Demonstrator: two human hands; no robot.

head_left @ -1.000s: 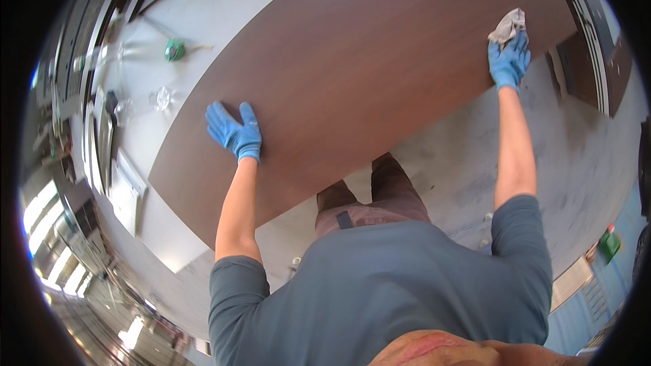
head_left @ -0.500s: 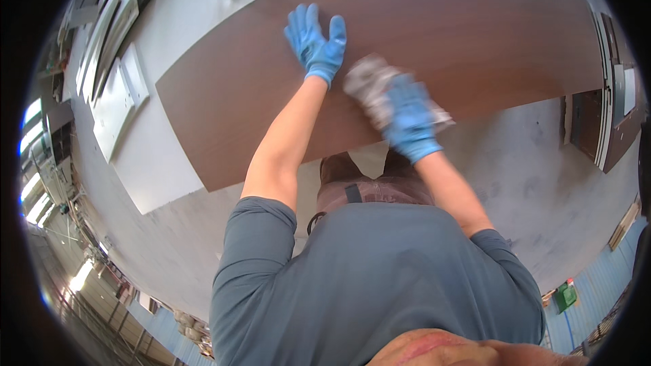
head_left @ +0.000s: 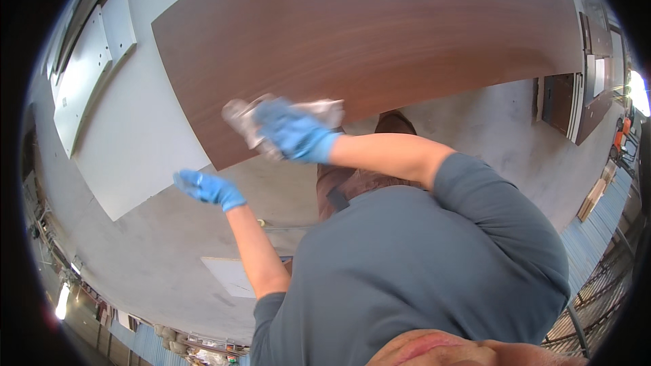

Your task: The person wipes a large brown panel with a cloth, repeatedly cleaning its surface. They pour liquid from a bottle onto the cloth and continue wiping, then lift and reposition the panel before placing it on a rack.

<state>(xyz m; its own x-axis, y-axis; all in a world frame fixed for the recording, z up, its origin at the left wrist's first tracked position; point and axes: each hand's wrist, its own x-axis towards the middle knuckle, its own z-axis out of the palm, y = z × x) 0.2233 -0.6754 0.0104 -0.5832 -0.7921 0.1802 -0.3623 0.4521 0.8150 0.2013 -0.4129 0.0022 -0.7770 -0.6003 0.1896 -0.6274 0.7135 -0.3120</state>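
Observation:
A large dark brown wood-grain panel [head_left: 407, 20] lies across the white work surface in front of me. My right hand [head_left: 291, 130], in a blue glove, presses a crumpled whitish rag [head_left: 239, 116] on the panel's near left part; both are smeared by motion. My left hand [head_left: 207, 187], gloved the same way, hovers just off the near edge of the white surface, left of the panel's corner. Its fingers are stretched out and hold nothing.
White boards with small holes [head_left: 85, 71] lie on the white surface [head_left: 146, 129] at the left. More dark and light panels [head_left: 576, 105] stand at the right. Below my left forearm, a pale board [head_left: 230, 276] shows near the grey floor [head_left: 183, 251].
My right hand has swept the rag leftward along the panel's near side. My left hand has lifted off the panel and come back toward me and left. The view has shifted too.

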